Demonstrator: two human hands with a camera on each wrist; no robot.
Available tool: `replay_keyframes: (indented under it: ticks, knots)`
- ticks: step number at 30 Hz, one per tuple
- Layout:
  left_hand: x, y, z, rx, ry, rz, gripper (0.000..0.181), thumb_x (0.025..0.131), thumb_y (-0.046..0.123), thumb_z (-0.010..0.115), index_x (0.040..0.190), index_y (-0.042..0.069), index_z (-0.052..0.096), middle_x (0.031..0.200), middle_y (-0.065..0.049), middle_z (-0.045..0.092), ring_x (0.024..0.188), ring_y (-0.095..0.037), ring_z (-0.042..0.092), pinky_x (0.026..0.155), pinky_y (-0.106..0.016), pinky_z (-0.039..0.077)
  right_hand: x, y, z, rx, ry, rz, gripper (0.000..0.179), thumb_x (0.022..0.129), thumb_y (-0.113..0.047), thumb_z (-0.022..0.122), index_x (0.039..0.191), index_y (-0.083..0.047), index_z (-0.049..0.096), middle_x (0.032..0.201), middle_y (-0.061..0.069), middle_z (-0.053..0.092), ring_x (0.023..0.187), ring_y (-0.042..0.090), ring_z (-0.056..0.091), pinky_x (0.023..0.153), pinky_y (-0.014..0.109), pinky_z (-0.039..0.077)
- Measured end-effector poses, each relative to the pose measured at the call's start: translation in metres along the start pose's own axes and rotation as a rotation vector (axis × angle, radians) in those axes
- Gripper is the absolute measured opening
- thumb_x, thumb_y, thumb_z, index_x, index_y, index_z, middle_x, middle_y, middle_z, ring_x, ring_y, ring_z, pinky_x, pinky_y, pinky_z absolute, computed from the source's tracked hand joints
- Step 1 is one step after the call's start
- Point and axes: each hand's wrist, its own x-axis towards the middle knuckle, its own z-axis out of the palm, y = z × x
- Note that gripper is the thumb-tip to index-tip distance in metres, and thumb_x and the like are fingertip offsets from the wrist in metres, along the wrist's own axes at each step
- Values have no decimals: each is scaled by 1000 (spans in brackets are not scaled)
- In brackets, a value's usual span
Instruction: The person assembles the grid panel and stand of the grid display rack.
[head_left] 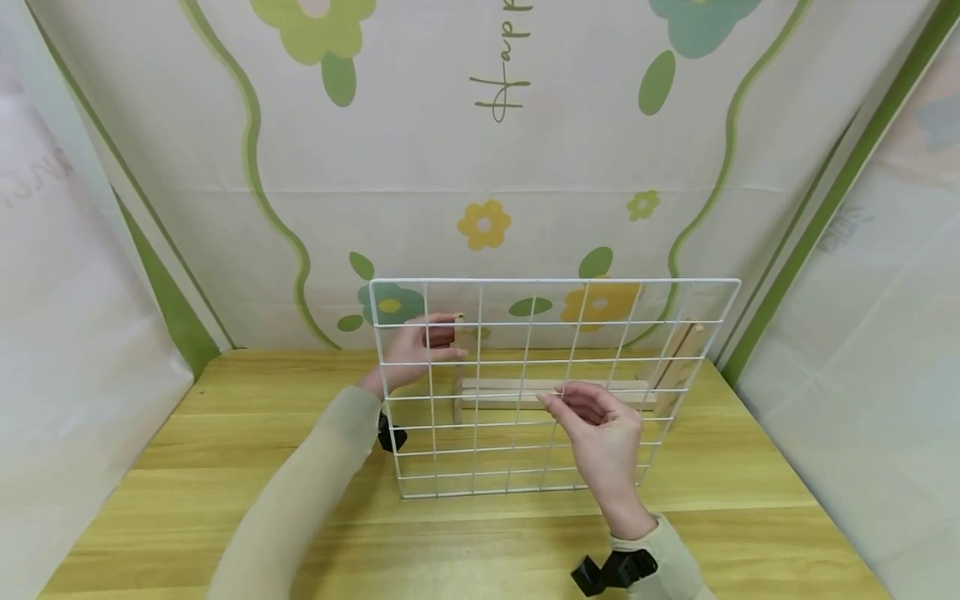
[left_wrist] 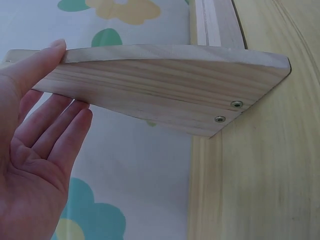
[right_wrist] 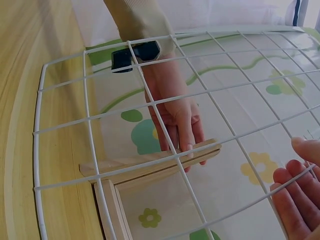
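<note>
A rectangular white wire grid (head_left: 525, 362) with open square-cornered cells stands nearly upright over the counter (head_left: 487, 550), a wire near its middle pinched by the right hand (head_left: 606, 429). Behind it, a pale wooden stand (head_left: 487, 385) rests on the counter: two upright side boards joined low down by crossbars. The left side board (left_wrist: 165, 82), held near its top by the left hand (head_left: 420, 346), shows two metal bolts (left_wrist: 237, 104) near its base.
</note>
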Motion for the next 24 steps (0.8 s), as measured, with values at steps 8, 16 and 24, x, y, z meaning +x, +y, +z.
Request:
replay_keyframes:
  ticks: [8,16,24]
  knots:
    - [-13,4,-2,27,28,21,59,85,-5,80,138,-9,55,128,-29,62,118,-41,62,98,-36,54,-1,-1,0,-9,-8,16,16,81,-3,86,92,2,76,86,11,76,74,16,73,64,25,61]
    - [-25,4,-7,16,25,76,57,83,-8,80,135,-10,57,126,-26,65,115,-39,65,97,-36,54,0,-2,0,3,2,20,17,81,-2,87,93,0,76,86,11,75,74,17,73,63,25,61]
    - [-44,6,-13,61,22,152,57,85,-5,80,138,-7,57,124,-25,66,111,-43,66,95,-38,56,-1,-4,2,5,11,45,19,81,-2,87,94,3,75,86,13,75,74,17,73,64,24,61]
